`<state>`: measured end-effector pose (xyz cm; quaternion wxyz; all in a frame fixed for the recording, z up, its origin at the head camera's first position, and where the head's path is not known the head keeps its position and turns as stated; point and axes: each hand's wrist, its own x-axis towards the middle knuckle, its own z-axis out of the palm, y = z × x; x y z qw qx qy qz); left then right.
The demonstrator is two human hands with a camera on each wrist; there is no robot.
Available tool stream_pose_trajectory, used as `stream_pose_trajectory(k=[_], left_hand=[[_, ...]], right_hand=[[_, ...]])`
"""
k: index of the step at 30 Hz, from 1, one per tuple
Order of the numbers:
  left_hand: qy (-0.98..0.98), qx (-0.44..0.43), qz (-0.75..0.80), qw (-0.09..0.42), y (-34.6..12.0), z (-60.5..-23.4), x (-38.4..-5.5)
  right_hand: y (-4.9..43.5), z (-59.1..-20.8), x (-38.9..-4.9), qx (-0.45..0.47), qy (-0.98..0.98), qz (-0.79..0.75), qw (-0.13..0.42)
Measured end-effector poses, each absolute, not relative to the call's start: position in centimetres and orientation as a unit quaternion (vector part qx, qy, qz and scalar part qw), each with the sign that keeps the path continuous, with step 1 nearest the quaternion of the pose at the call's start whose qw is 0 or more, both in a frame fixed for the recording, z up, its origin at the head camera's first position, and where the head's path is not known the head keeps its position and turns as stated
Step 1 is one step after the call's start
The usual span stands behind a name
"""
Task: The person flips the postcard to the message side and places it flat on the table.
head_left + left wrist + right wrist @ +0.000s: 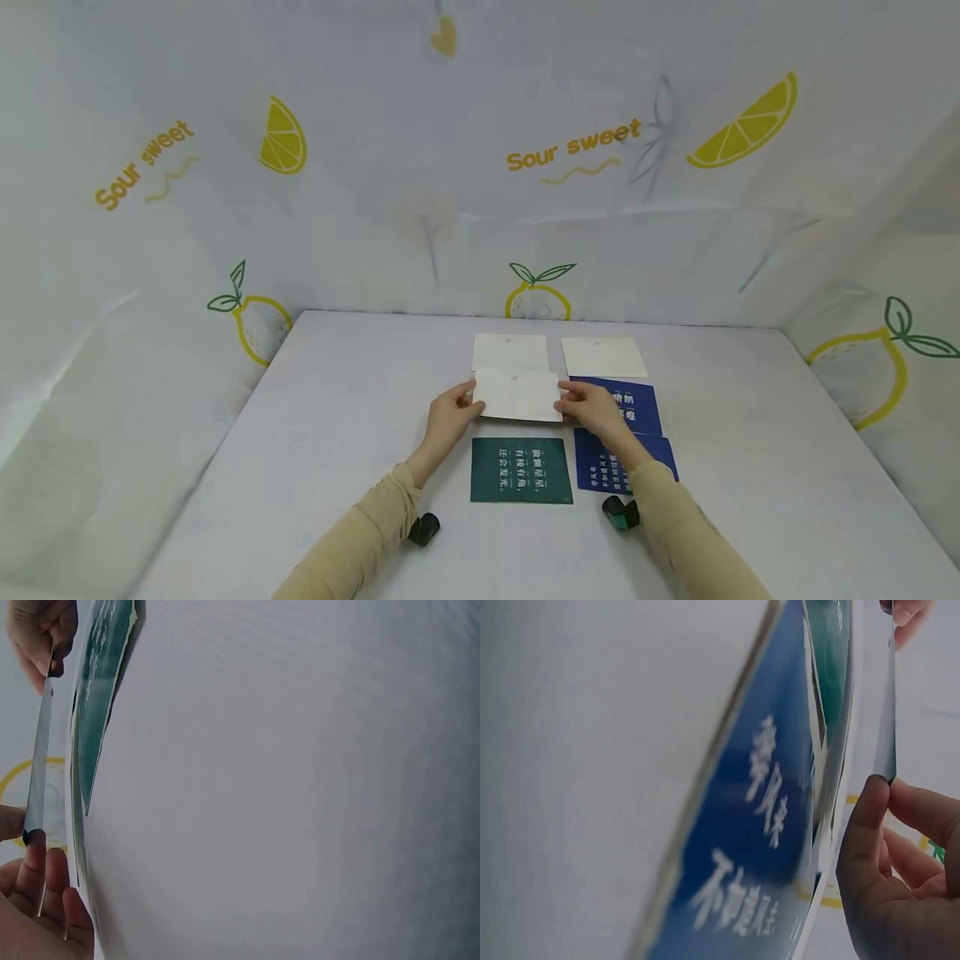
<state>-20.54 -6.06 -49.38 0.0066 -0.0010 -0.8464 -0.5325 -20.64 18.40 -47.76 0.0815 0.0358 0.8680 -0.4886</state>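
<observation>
Both hands hold one white card point(517, 396) by its two short sides, lifted above the table. My left hand point(450, 412) pinches its left edge between thumb and fingers; my right hand point(588, 408) pinches its right edge. The wrist views show the card point(39, 757) nearly edge-on, with fingertips point(877, 787) at its corner. Just behind it lies another white card point(510, 350), partly overlapped in the head view. A green card point(521, 492) with white writing lies in front. Under the right forearm are two blue cards point(648, 404) with white writing, partly hidden.
A further white card point(603, 358) lies at the back right, behind the blue ones. A small black object point(424, 529) is beside the left sleeve, and a black-and-green one point(621, 513) beside the right. A lemon-printed white curtain point(375, 233) hangs behind the white table point(315, 400).
</observation>
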Motion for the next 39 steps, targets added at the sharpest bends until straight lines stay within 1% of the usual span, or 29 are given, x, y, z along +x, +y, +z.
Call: stream_pose_trajectory(k=[13, 23, 32, 39], left_hand=[[-0.902, -0.037, -0.43, 0.008, -6.1, -49.3, -20.7], [-0.928, -0.065, -0.366, 0.01, -6.0, -49.2, -21.2], [-0.946, -0.074, -0.314, -0.008, -6.1, -48.5, -21.5], [-0.945, -0.079, -0.316, -0.011, -6.4, -48.9, -21.7]], right_hand=[[17.6, -48.0, -21.4, -0.005, 0.921, -0.378, 0.093], [16.5, -47.3, -21.8, -0.042, 0.945, -0.31, 0.095], [15.3, -47.0, -21.9, -0.036, 0.958, -0.265, 0.107], [15.5, -47.1, -22.2, -0.029, 0.959, -0.256, 0.119]])
